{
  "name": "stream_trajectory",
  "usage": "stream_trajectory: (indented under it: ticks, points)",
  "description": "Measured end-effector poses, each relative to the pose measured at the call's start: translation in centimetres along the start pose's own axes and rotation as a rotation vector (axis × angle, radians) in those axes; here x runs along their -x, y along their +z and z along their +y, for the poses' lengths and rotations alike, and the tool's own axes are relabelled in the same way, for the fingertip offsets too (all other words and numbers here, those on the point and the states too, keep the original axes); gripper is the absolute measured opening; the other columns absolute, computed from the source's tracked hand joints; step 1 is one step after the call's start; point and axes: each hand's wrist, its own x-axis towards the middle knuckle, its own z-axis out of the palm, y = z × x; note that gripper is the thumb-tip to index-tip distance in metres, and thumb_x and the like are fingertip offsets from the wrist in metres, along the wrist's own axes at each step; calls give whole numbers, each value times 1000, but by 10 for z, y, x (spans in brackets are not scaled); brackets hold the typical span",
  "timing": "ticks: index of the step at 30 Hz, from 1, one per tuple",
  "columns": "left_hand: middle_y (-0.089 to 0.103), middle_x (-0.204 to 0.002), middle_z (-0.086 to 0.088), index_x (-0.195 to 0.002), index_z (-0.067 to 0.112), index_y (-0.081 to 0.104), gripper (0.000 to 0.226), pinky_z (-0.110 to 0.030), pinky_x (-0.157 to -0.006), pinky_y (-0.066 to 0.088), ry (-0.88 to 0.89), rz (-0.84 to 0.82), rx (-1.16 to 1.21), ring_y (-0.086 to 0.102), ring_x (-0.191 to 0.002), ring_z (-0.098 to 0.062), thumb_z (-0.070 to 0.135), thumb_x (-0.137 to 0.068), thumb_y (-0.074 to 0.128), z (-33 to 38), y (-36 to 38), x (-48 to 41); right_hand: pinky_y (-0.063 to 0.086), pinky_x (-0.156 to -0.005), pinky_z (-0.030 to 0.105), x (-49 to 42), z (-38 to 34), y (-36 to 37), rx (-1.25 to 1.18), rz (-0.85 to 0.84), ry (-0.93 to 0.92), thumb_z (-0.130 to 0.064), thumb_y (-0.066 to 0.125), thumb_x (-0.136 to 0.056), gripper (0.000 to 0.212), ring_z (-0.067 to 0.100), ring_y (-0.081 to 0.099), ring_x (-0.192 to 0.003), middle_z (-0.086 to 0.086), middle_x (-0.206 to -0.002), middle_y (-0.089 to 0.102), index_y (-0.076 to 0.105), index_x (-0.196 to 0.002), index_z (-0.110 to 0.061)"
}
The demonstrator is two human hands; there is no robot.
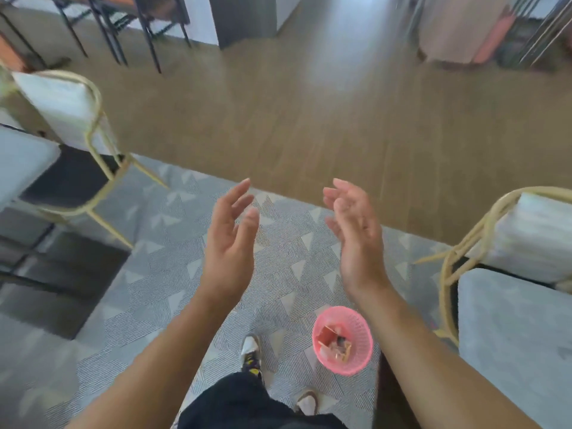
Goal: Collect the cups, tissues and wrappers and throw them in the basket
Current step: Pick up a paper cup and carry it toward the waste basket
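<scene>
A small pink mesh basket [362,357] stands on the patterned grey carpet near my feet, partly behind my right forearm. Inside it lie crumpled brownish wrappers and paper [335,343]. My left hand [230,239] is raised in front of me, palm facing inward, fingers apart and holding nothing. My right hand [356,233] is held up opposite it, also with spread fingers and nothing in it. Both hands hover well above the basket. No cups or tissues show outside the basket.
A gold-framed chair with white cushion [62,100] stands at the left, beside a grey table edge [21,162]. Another gold-framed chair [532,230] and grey surface [507,332] are at the right. Wooden floor [309,119] stretches ahead. My shoes [252,351] are on the carpet.
</scene>
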Motion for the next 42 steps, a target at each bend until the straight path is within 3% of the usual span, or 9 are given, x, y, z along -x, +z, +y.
stream_trajectory:
  ticks: [3,7,14,20,27,32,37,42]
  points:
    - [59,-144,8,-138,39,53,38,-38,-112,52,28,63,-44,56,-136,-3,41,-100,50,6,-26,-27,52,-106,31,-29,-8,32,-41,-67,-18,-52,59,-90,43,9,63,-126,-10,-129,69,62,-128,-32]
    - [59,-146,6,-136,41,54,44,-42,-112,52,69,163,-37,55,-137,-3,52,-94,50,10,-64,-77,50,-113,44,-82,-12,85,-31,-166,-37,-39,57,-98,34,11,62,-129,-6,-133,68,61,-130,-30]
    - [59,-146,8,-140,35,53,42,-48,-115,49,77,253,-29,55,-138,-5,44,-99,51,11,-138,-189,49,-113,49,-187,-6,207,-27,-249,-39,-40,57,-98,45,13,63,-128,-3,-133,68,60,-138,-20]
    - [59,-144,16,-138,38,54,39,-46,-115,49,90,296,-15,55,-137,-4,41,-99,52,11,-185,-290,50,-112,49,-267,0,290,-51,-300,-66,-52,60,-89,53,14,64,-126,-2,-131,69,62,-134,-24]
    - [59,-144,15,-138,39,54,38,-47,-116,48,79,351,-26,55,-137,-4,34,-101,50,-7,-204,-402,52,-108,46,-377,26,352,-96,-347,-24,-53,63,-85,52,17,66,-123,-2,-127,71,64,-130,-28]
    - [60,-143,9,-143,26,54,43,-48,-116,48,82,450,-56,55,-137,-6,32,-101,49,-26,-209,-504,53,-107,42,-482,50,401,-138,-439,-27,-51,63,-86,48,18,66,-123,-2,-125,71,65,-128,-30]
    - [62,-143,5,-145,23,54,46,-48,-116,48,67,585,-59,57,-135,-7,33,-101,49,-26,-209,-612,50,-111,49,-600,57,451,-135,-571,-6,-40,60,-95,36,18,65,-125,-2,-126,71,64,-130,-31]
    - [63,-142,8,-145,26,55,44,-48,-116,48,68,700,-79,57,-136,-6,34,-101,49,-29,-219,-702,49,-113,52,-692,61,508,-134,-695,-9,-51,62,-89,45,21,62,-129,-1,-128,71,65,-130,-32]
